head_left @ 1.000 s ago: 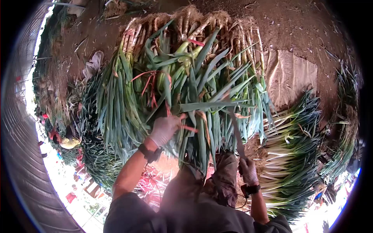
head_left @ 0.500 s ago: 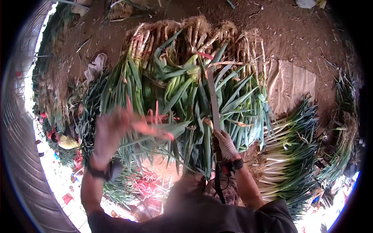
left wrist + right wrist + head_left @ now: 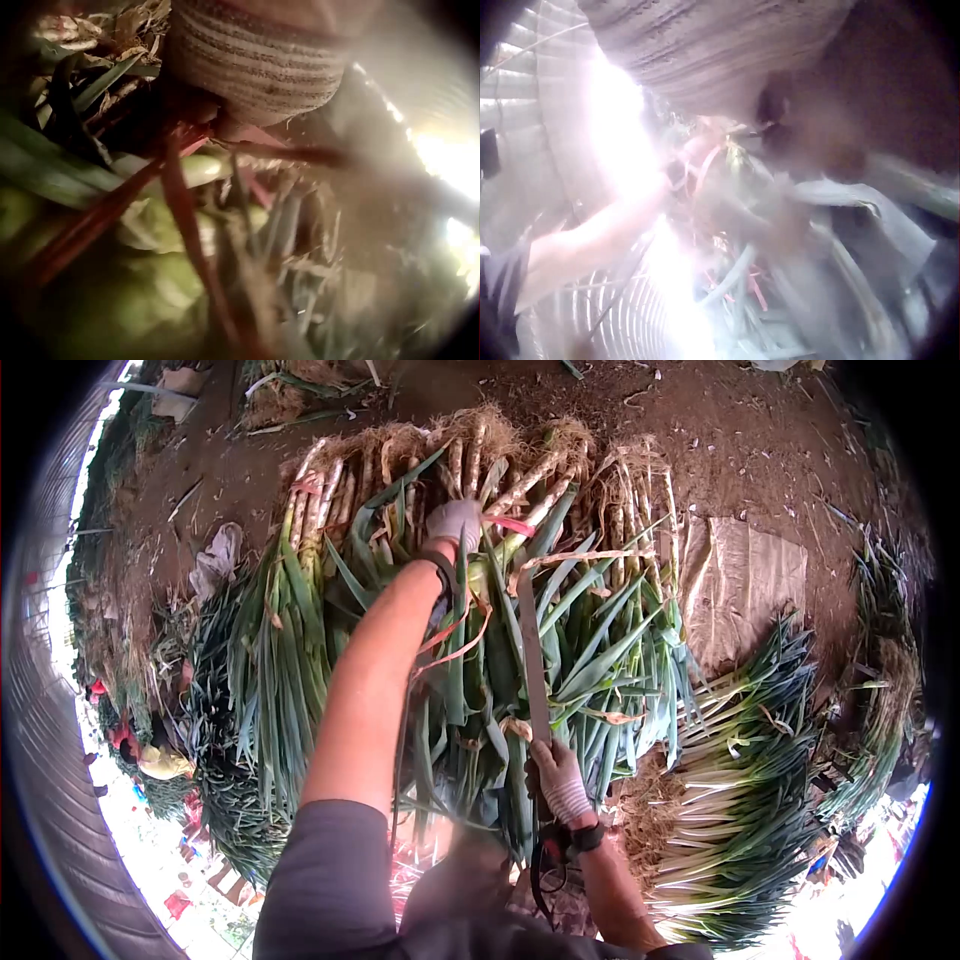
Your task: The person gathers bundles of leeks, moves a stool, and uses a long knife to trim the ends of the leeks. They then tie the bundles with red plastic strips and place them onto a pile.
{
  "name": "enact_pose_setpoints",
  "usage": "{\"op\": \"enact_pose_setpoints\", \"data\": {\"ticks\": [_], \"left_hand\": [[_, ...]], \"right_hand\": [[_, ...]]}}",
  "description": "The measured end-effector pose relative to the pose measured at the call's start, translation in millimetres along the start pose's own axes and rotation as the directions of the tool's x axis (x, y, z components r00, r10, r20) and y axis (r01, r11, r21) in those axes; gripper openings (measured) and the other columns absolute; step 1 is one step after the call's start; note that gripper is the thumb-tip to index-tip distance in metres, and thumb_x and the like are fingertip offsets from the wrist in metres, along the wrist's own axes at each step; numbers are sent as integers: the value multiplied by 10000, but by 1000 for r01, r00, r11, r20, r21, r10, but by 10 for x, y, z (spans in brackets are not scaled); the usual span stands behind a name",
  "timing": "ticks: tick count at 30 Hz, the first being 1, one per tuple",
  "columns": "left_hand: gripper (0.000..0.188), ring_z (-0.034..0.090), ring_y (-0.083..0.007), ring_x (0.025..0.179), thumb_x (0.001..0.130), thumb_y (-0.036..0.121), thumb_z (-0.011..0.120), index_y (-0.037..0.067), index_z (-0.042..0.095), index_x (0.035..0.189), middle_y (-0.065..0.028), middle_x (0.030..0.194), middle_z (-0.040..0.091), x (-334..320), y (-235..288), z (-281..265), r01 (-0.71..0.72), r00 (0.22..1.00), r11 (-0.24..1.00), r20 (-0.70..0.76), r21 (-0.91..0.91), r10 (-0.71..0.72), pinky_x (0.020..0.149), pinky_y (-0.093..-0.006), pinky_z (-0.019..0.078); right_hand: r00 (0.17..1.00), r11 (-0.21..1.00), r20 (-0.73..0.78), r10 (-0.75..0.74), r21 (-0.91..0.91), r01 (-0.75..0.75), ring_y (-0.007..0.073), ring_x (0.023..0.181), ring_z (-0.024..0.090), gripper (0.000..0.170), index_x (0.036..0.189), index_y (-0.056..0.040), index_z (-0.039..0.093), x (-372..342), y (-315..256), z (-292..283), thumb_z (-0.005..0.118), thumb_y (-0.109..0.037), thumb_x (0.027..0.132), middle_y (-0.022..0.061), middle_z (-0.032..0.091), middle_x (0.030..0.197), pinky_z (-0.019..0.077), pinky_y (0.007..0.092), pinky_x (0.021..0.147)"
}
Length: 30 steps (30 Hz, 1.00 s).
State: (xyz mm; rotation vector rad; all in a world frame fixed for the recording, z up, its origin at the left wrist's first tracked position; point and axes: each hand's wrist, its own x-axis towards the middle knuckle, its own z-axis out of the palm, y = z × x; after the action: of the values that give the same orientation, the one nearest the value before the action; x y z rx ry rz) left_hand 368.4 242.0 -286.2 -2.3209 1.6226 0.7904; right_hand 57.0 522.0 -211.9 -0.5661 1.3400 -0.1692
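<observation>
In the head view, a wide heap of leeks [image 3: 600,650] lies roots away from me, green leaves toward me. My gloved left hand [image 3: 455,522] is down among the pale stalks near the roots, beside a red tie [image 3: 510,524] round one bundle. Red strips [image 3: 176,187] come out from under its curled fingers in the left wrist view; the fingertips are hidden. The right hand [image 3: 562,775], also gloved, grips the handle of a long flat-bladed knife [image 3: 533,660]. Its blade lies over the leaves, pointing away from me.
Left of the heap are more dark green leaves [image 3: 215,710]. At the right lies a row of leeks with white stems [image 3: 705,800], below a brown sheet [image 3: 745,585]. Bare soil [image 3: 740,450] stretches behind the roots. A ribbed curved wall [image 3: 50,780] stands far left.
My left hand swung out left with the red strips, then reached forward to the stalks near the roots. The right hand raised the knife over the leaves, then came slightly back toward me.
</observation>
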Motion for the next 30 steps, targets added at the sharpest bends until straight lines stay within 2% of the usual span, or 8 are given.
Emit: {"op": "enact_pose_setpoints", "data": {"ticks": [1, 4, 6, 13, 22, 27, 29, 30], "left_hand": [[213, 647, -397, 934, 913, 216, 532, 113, 691, 1013, -201, 996, 677, 16, 55, 34, 90, 996, 993, 34, -80, -88, 814, -454, 510], [198, 642, -411, 917, 904, 182, 525, 86, 676, 988, -200, 954, 673, 78, -26, 195, -114, 987, 991, -104, 66, 120, 798, -482, 502], [216, 638, -407, 930, 920, 236, 536, 80, 659, 1004, -203, 972, 666, 64, -139, 226, -232, 960, 973, -168, -14, 226, 805, -494, 499], [190, 628, -413, 989, 904, 114, 500, 68, 609, 1052, -225, 1024, 656, 304, -204, 52, -203, 974, 968, 128, 145, 185, 818, -488, 494], [205, 620, -439, 908, 901, 163, 557, 72, 542, 1084, -230, 954, 644, -29, -274, 233, -208, 977, 969, 7, -131, 211, 779, -506, 481], [214, 658, -412, 843, 943, 232, 536, 60, 515, 1069, -214, 903, 663, -333, -277, 316, -180, 983, 978, -61, -107, 174, 751, -511, 519], [203, 657, -414, 827, 936, 220, 541, 59, 524, 1058, -212, 891, 664, -493, -343, 409, -181, 980, 974, -104, -133, 168, 728, -509, 523], [208, 656, -415, 823, 929, 213, 548, 58, 530, 1066, -213, 888, 663, -581, -361, 433, -175, 981, 974, -110, -145, 160, 722, -507, 524]], "right_hand": [[998, 995, -57, -40, -89, 34, 136, 509, 563, 288, 948, 13, 580, 2, 104, -3, 542, -270, 984, 75, 604, 659, 434, 296, 458], [942, 966, -220, -254, -110, 235, 85, 574, 545, 247, 952, 15, 577, -86, 377, -40, 549, -229, 983, 62, 605, 686, 432, 271, 484], [985, 992, -121, -119, 30, 124, 55, 493, 462, 205, 919, -37, 522, -232, 98, -53, 533, -228, 991, -10, 532, 661, 374, 219, 444], [968, 974, 138, 210, 56, -219, 98, 468, 491, 311, 901, -55, 524, -94, -494, -119, 520, -351, 998, -1, 521, 643, 399, 250, 424], [984, 976, 177, -34, 217, -5, 119, 437, 454, 330, 887, -86, 525, 998, -1213, 421, 511, -402, 982, -1, 485, 602, 367, 278, 401], [995, 982, 10, -102, 163, 99, 86, 422, 418, 265, 884, -108, 491, 770, -730, 202, 499, -347, 997, -35, 453, 582, 323, 247, 367], [969, 979, -192, 156, 159, -126, 53, 416, 400, 229, 879, -113, 472, 54, -455, -76, 467, -297, 1016, -58, 447, 583, 300, 197, 361], [953, 975, -279, 120, 216, -60, 60, 406, 400, 258, 847, -123, 466, -235, -130, -342, 470, -321, 1012, -50, 444, 574, 319, 210, 353]]}}
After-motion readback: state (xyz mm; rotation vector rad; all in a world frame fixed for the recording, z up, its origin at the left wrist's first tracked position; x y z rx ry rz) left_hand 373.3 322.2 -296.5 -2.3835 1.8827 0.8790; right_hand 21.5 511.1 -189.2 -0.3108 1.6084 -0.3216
